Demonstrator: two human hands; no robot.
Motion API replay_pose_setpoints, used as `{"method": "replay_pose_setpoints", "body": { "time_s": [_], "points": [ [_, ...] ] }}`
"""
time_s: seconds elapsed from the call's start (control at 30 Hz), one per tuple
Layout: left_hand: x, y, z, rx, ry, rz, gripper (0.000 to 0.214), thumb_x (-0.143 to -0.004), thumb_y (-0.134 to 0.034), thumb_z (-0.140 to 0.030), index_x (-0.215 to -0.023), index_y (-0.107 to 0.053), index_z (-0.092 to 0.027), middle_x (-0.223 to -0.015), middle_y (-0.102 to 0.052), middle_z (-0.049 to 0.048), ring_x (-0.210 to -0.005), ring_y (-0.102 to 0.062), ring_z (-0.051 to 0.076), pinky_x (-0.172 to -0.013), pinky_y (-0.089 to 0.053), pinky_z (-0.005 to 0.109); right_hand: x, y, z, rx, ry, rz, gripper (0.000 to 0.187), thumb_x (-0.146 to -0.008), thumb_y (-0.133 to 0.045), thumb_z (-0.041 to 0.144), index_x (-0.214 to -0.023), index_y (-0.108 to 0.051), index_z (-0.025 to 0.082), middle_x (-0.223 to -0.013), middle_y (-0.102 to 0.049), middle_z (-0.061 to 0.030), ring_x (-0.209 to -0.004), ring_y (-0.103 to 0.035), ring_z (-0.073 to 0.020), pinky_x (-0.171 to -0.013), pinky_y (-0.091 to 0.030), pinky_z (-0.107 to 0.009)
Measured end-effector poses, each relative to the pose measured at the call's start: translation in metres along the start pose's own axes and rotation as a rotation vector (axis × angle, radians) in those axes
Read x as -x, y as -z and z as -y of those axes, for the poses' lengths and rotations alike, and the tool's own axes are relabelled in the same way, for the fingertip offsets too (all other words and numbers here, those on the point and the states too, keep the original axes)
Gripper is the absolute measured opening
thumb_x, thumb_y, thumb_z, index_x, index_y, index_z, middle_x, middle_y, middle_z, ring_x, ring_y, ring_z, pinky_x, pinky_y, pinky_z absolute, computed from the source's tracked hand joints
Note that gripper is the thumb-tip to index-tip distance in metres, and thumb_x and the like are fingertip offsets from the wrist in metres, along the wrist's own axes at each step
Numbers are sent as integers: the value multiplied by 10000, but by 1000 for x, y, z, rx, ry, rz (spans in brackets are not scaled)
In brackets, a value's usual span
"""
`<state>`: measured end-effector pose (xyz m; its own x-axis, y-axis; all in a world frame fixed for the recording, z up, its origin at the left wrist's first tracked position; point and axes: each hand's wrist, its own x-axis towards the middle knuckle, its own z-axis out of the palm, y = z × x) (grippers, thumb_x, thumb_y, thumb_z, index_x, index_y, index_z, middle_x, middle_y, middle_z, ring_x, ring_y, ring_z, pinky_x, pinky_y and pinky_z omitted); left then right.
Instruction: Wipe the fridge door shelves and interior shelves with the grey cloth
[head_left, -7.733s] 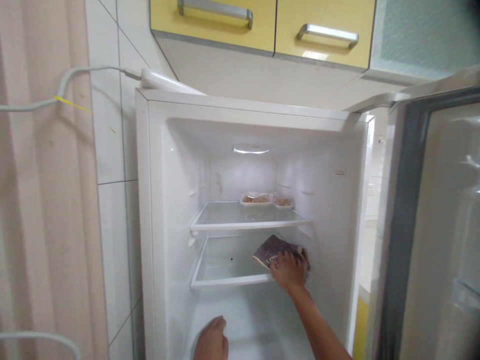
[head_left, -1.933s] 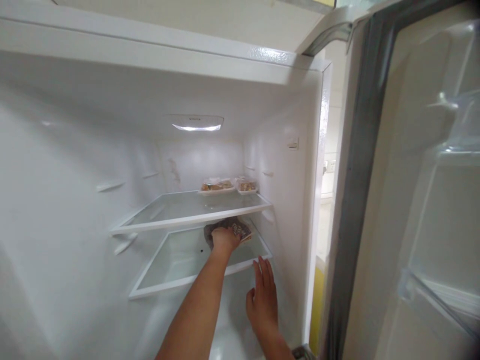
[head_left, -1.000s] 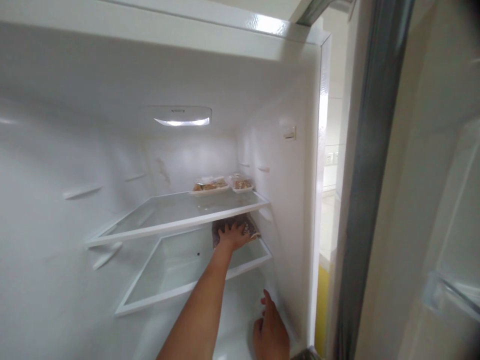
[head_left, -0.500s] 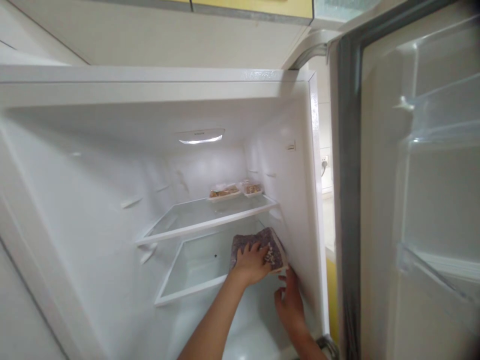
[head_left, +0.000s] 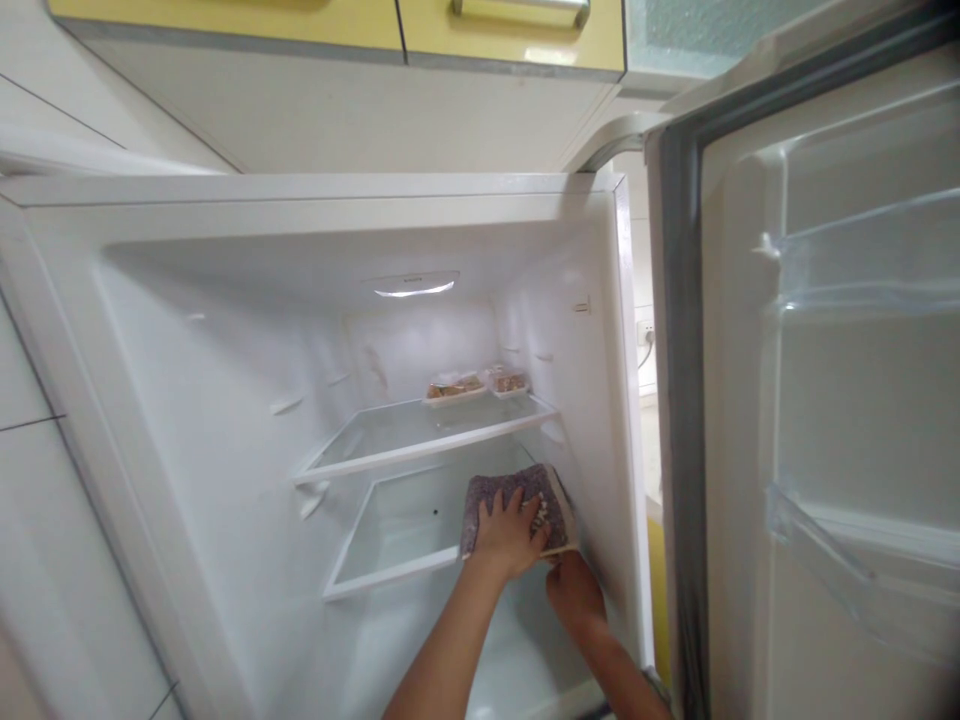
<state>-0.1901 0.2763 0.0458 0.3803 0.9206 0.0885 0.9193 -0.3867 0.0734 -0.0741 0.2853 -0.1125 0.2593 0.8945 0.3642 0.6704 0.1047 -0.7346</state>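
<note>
My left hand (head_left: 510, 532) lies flat with fingers spread on a purplish-grey cloth (head_left: 484, 492). The cloth has a pale edge and a patch of whitish marks. It rests on the right part of the lower glass shelf (head_left: 405, 520) inside the fridge, its front edge at the shelf's front rim. Just below that right front corner is my right hand (head_left: 577, 592), with its fingers curled closed at the cloth's pale edge. The fingertips of the right hand are partly hidden.
On the upper shelf (head_left: 390, 428) sit two wrapped food trays (head_left: 454, 390) at the back right. The fridge door (head_left: 675, 400) stands open on the right, with clear door racks (head_left: 825, 560). Yellow cabinets (head_left: 510, 35) hang above the fridge.
My right hand has gone from loosely spread fingers to curled ones at the cloth's front edge. My left hand stays on the cloth, fingers spread wider. The view has tilted up slightly.
</note>
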Motion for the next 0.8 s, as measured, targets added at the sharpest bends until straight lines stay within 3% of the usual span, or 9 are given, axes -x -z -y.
{"method": "replay_pose_setpoints", "body": {
  "time_s": [0.1,0.2,0.4,0.57,0.67,0.8],
  "points": [
    [-18,-2,-4,20,34,15,713,-927,-249,-647,-1538,-385,-304,-1666,-328,83,-1521,-238,465,-1191,-198,731,-2,7,0,18,-28,61,520,-758,-444,-7,-1231,-595,150,-1066,-767,-106,-966,-731,-188,-774,-487,-251],
    [-26,-3,-5,26,63,2,722,-918,-240,-674,-1521,-410,-315,-1657,-353,71,-1522,-252,447,-1191,-206,727,-2,15,2,35,-92,122,612,-774,-435,0,-1371,-484,128,-1066,-756,-93,-932,-723,-177,-733,-466,-249],
    [-12,1,8,8,221,-59,778,-928,-205,-638,-1524,-412,-184,-1651,-352,125,-1511,-278,445,-1192,-234,699,-4,26,8,-79,-122,140,759,-811,-413,28,-1547,-286,168,-995,-739,-45,-842,-713,-161,-732,-473,-264],
    [29,10,57,-39,326,-109,729,-942,-225,-582,-1502,-448,-171,-1632,-386,134,-1492,-328,427,-1175,-274,683,-7,31,13,-125,-174,114,749,-879,-397,85,-1596,-206,190,-915,-738,-32,-758,-720,-189,-711,-508,-309],
    [62,15,98,-161,438,-173,687,-951,-239,-554,-1473,-490,-184,-1595,-450,125,-1456,-390,420,-1147,-324,670,-7,33,14,-98,-173,117,737,-869,-399,68,-1583,-258,185,-941,-755,-60,-791,-734,-181,-742,-524,-301],
    [95,17,138,-221,485,-176,671,-959,-246,-552,-1482,-482,-206,-1608,-435,99,-1467,-384,398,-1157,-332,642,-2,33,15,-41,-108,91,653,-878,-374,66,-1524,-386,159,-924,-767,-98,-813,-748,-195,-754,-540,-314]
  ]
}}
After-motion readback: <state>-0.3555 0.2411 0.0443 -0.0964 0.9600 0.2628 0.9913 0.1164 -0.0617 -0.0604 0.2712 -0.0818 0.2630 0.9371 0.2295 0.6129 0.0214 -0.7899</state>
